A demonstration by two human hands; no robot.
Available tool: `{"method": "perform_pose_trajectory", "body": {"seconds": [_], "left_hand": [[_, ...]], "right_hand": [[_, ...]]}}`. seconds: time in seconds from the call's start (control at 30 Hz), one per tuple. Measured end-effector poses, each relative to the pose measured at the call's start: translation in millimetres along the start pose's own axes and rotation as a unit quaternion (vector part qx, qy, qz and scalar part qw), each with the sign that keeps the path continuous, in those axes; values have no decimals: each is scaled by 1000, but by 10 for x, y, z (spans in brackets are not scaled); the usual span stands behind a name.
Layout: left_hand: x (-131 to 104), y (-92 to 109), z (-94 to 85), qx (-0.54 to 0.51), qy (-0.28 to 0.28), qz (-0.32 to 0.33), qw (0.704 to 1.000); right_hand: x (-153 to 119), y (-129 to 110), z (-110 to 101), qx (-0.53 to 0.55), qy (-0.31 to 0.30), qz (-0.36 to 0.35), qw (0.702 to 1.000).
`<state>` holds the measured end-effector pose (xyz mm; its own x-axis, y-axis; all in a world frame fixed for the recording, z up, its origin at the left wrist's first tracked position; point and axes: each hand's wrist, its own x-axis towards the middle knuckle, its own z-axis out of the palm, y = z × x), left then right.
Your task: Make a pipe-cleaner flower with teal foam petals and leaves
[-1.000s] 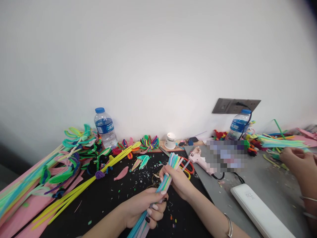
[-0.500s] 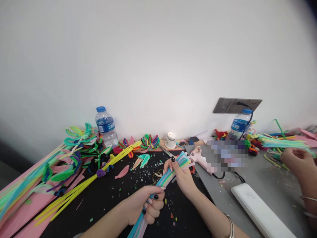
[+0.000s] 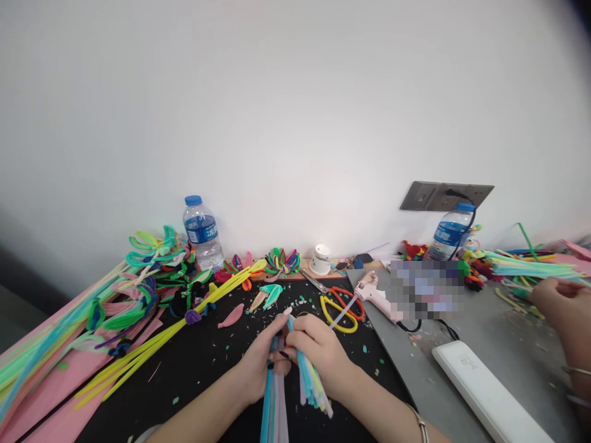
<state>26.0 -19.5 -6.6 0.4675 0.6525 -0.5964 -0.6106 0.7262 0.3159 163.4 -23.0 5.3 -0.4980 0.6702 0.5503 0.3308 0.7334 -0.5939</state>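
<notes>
A bundle of pastel pipe cleaners (image 3: 274, 403) in blue, lilac, green and yellow hangs between my two hands above the black mat. My left hand (image 3: 258, 363) is wrapped round the bundle near its upper bend. Close beside it, my right hand (image 3: 318, 347) grips the bent-over part, and the short ends point down toward me. The bend itself is partly hidden by fingers. Scissors (image 3: 339, 311) with red and yellow handles lie just beyond my right hand. A pink glue gun (image 3: 376, 298) rests to their right, a glue stick poking from its back.
Yellow pipe cleaners (image 3: 180, 329) and a colourful pile (image 3: 152, 289) lie at left. Water bottles (image 3: 203, 237) (image 3: 447, 237) stand by the wall, a paper cup (image 3: 319, 261) between them. At right are a white power bank-like block (image 3: 484, 384) and another person's hand (image 3: 561, 304).
My hands have come closer together and lower. The bundle's top end is now folded over and points down toward me. The scissors' handles have come into view.
</notes>
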Motion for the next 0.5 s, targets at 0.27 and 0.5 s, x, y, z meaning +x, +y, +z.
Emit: {"method": "perform_pose_trajectory", "body": {"seconds": [0.27,0.5], "left_hand": [[-54,-4,78,-18,24,31,999],[-46,68,33,81,19,81,993]], "right_hand": [[69,-60,70,-169,-81,-122,975],[50,-80,68,-146,-92,-129,976]]}}
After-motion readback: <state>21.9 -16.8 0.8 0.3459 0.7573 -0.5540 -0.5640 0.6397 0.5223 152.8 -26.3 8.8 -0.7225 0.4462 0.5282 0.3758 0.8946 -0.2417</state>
